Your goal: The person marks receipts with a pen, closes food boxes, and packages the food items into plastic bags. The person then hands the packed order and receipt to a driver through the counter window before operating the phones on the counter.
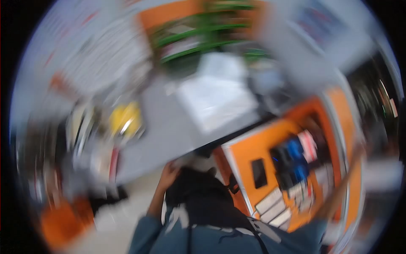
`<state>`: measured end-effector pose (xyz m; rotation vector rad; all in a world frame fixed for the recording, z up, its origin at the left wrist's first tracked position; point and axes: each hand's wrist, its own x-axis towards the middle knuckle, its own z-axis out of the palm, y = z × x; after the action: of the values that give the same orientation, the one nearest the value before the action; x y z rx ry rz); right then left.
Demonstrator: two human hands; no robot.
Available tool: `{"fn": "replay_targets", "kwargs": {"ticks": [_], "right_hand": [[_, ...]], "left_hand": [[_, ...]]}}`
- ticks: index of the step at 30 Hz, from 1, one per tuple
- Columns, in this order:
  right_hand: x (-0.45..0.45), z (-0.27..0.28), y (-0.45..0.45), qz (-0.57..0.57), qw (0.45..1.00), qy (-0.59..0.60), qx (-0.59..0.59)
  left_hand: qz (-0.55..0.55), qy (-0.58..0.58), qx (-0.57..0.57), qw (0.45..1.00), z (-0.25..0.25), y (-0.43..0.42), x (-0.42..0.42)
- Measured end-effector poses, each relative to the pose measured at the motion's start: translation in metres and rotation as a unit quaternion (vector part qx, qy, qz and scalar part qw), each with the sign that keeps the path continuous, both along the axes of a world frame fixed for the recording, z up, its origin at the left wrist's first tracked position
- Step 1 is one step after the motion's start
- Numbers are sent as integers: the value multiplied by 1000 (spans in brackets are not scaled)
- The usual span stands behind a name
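Note:
The whole view is smeared by motion. My left hand (pixel 170 173) hangs beside my dark trousers, near the front edge of the grey desk (pixel 163 122); its fingers are too blurred to read. My right arm reaches out to the right, over the rim of an orange shelf unit (pixel 249 148). At its end my right hand (pixel 359 150) is a faint blur, and whatever it touches cannot be made out. White sheets or bags (pixel 220 97) lie on the desk.
Something yellow (pixel 126 120) sits at the desk's left. Green trays (pixel 182 42) stand at the back. The orange unit holds a black phone-like object (pixel 259 173), blue and black items (pixel 292 158) and white boxes (pixel 270 203). An orange object (pixel 63 224) is at lower left.

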<state>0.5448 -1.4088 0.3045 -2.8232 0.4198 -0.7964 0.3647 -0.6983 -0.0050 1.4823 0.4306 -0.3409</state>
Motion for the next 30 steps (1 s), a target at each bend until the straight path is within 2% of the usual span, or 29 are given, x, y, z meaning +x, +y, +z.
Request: {"fn": "replay_targets", "kwargs": {"ticks": [1, 2, 3, 4, 5, 7, 9, 11, 13, 14, 15, 16, 17, 18, 19, 20, 23, 25, 26, 30], "right_hand": [[12, 14, 33, 69, 997, -8, -27], [18, 23, 79, 144, 989, 0, -36], [17, 30, 135, 216, 975, 22, -36], [8, 36, 187, 284, 957, 53, -31], [-5, 38, 242, 353, 930, 98, -23], [-30, 37, 352, 479, 851, 214, -8], [-47, 23, 464, 587, 731, 347, -1], [-59, 2, 571, 640, 602, 475, 42], [-65, -28, 659, 702, 531, 462, 106], [-71, -43, 699, 707, 510, 473, 130], [-77, -55, 738, 710, 488, 484, 154], [-88, -66, 776, 703, 509, 463, 181], [-98, -77, 810, 693, 529, 442, 209], [-99, -95, 839, 718, 528, 392, 228], [-98, -116, 867, 740, 525, 342, 245], [-96, -128, 891, 759, 520, 293, 260], [-95, -140, 941, 782, 482, 338, 202], [-95, -139, 964, 757, 451, 464, 87], [-95, -139, 972, 734, 430, 524, 28], [-95, -146, 994, 729, 373, 570, -64]], "left_hand": [[-10, -65, 140, 988, 11, 1, -6], [12, -85, 176, 981, 31, -2, -9], [0, -91, 220, 971, 81, -1, -7], [35, -138, 153, 978, 97, -4, -4], [32, -207, 163, 964, 117, -6, 3], [17, -342, 221, 913, 174, -5, 11], [38, -385, 201, 900, 207, 9, 11], [56, -351, 143, 924, 207, 39, -8], [77, -241, 34, 967, 181, 87, -37], [134, -215, 7, 967, 165, 112, -53], [189, -183, 29, 964, 151, 139, -71], [240, -153, -6, 959, 135, 167, -87], [273, -119, 6, 955, 129, 199, -103], [324, -138, -3, 936, 122, 226, -112], [348, -151, 55, 924, 119, 254, -120], [326, -125, 100, 932, 114, 282, -126], [244, -49, 216, 944, 103, 341, -133], [178, -22, 273, 945, 103, 364, -129], [168, -24, 305, 937, 105, 370, -127], [142, -55, 384, 911, 118, 385, -123]]}}
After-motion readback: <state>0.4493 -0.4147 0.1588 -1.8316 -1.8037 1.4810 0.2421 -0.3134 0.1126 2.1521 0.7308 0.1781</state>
